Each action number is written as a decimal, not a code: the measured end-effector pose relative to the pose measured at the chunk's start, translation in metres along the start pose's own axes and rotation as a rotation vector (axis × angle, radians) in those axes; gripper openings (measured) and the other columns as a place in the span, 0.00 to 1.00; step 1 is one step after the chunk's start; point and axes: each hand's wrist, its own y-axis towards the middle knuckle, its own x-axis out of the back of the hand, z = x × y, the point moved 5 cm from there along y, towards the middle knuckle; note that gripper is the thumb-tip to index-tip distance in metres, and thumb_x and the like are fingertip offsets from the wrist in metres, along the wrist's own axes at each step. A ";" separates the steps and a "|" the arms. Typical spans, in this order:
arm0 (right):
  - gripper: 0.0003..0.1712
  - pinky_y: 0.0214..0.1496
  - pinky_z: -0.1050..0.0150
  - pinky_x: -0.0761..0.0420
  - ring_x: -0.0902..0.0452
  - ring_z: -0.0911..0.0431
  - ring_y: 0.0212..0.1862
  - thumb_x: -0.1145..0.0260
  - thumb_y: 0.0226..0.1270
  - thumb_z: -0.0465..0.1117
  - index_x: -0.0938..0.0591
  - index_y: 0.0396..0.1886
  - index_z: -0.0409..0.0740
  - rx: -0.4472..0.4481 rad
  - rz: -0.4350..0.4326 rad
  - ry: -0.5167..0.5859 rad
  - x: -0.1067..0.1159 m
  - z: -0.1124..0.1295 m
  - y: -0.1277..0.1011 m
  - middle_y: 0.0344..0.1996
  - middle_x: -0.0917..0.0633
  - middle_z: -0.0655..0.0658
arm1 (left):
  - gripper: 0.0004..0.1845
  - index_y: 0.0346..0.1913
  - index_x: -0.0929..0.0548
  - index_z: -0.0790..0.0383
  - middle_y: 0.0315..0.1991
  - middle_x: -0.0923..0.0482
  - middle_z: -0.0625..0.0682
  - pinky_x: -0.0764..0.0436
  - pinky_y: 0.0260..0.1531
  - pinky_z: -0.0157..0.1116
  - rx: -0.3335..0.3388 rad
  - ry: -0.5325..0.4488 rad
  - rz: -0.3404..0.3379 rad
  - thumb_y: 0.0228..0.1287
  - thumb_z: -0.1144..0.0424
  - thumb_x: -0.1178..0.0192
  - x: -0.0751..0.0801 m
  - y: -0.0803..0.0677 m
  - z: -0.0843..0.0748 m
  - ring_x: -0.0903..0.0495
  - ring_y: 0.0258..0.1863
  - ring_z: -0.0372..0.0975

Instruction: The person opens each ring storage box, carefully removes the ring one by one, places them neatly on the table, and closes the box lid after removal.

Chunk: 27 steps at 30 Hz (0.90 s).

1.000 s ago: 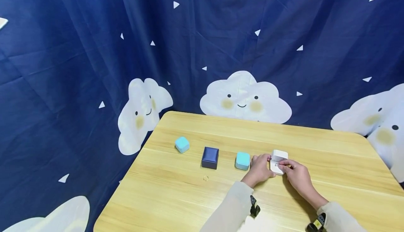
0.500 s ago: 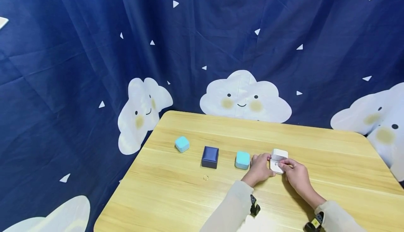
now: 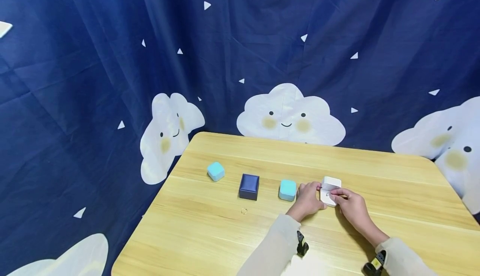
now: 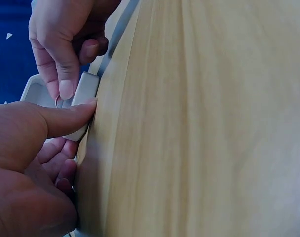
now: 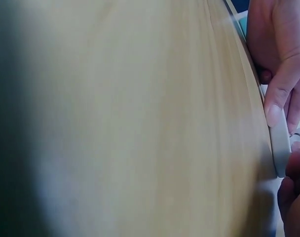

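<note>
A small white ring box (image 3: 331,182) stands with its lid raised on the right part of the table. My left hand (image 3: 308,199) grips its left side, the thumb along the base (image 4: 86,92) at the front. With thumb and index finger, my right hand (image 3: 353,210) pinches a thin ring (image 4: 57,101) at the box's insert. Part of the ring's loop (image 5: 299,136) shows in the right wrist view. Fingertips hide its lower part, so I cannot tell how deep it sits in the insert.
A turquoise box (image 3: 288,189) stands just left of my left hand. Farther left are a dark blue box (image 3: 249,186) and another turquoise box (image 3: 216,171). A gold-coloured ring (image 3: 244,211) lies on the wooden table (image 3: 195,226). A blue curtain (image 3: 225,59) hangs behind the table.
Little differs. The right hand's fingertips shift slightly at the ring, while the left hand stays on the white box. The head view drifts very slightly.
</note>
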 end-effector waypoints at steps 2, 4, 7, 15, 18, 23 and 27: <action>0.07 0.18 0.67 0.28 0.30 0.62 0.16 0.33 0.69 0.33 0.14 0.42 0.32 -0.019 -0.008 0.021 0.000 -0.002 0.000 0.27 0.14 0.39 | 0.33 0.58 0.20 0.48 0.49 0.20 0.36 0.33 0.50 0.26 0.003 -0.009 0.000 0.45 0.60 0.20 0.000 0.000 0.000 0.34 0.47 0.30; 0.08 0.18 0.67 0.28 0.30 0.63 0.16 0.32 0.68 0.33 0.14 0.42 0.31 -0.041 -0.023 0.044 0.000 -0.003 0.000 0.29 0.14 0.39 | 0.33 0.58 0.20 0.48 0.50 0.20 0.35 0.33 0.51 0.26 0.009 -0.019 0.003 0.45 0.60 0.20 0.000 0.000 0.000 0.34 0.47 0.30; 0.10 0.17 0.67 0.28 0.30 0.63 0.16 0.31 0.68 0.34 0.14 0.42 0.30 -0.086 -0.042 0.090 -0.001 -0.005 0.000 0.32 0.13 0.41 | 0.34 0.59 0.20 0.48 0.50 0.20 0.35 0.33 0.52 0.27 0.018 -0.031 0.007 0.46 0.60 0.20 0.000 0.000 0.000 0.34 0.48 0.30; 0.15 0.20 0.68 0.27 0.31 0.64 0.19 0.31 0.69 0.38 0.15 0.46 0.29 -0.167 -0.005 0.166 0.001 -0.006 -0.001 0.27 0.16 0.53 | 0.34 0.59 0.20 0.48 0.51 0.20 0.35 0.33 0.52 0.27 0.013 -0.015 0.004 0.45 0.60 0.20 -0.001 0.000 0.000 0.34 0.48 0.30; 0.15 0.20 0.68 0.28 0.31 0.63 0.19 0.32 0.69 0.37 0.16 0.48 0.29 -0.181 0.011 0.187 0.004 -0.006 -0.003 0.25 0.18 0.54 | 0.33 0.59 0.20 0.48 0.51 0.20 0.36 0.34 0.52 0.26 0.014 -0.015 0.006 0.46 0.60 0.20 0.000 -0.001 0.000 0.34 0.48 0.30; 0.16 0.19 0.68 0.29 0.32 0.64 0.19 0.32 0.69 0.37 0.15 0.49 0.29 -0.172 0.010 0.191 0.010 -0.006 -0.007 0.25 0.18 0.54 | 0.34 0.59 0.20 0.49 0.50 0.20 0.36 0.33 0.51 0.27 0.010 -0.016 0.003 0.46 0.60 0.20 0.002 -0.001 -0.002 0.34 0.47 0.31; 0.16 0.19 0.69 0.29 0.31 0.65 0.20 0.31 0.69 0.38 0.15 0.50 0.29 -0.150 0.012 0.160 0.013 -0.004 -0.011 0.25 0.17 0.52 | 0.34 0.60 0.20 0.49 0.51 0.20 0.36 0.33 0.51 0.28 0.009 -0.020 0.002 0.45 0.60 0.20 0.002 -0.002 -0.002 0.33 0.47 0.31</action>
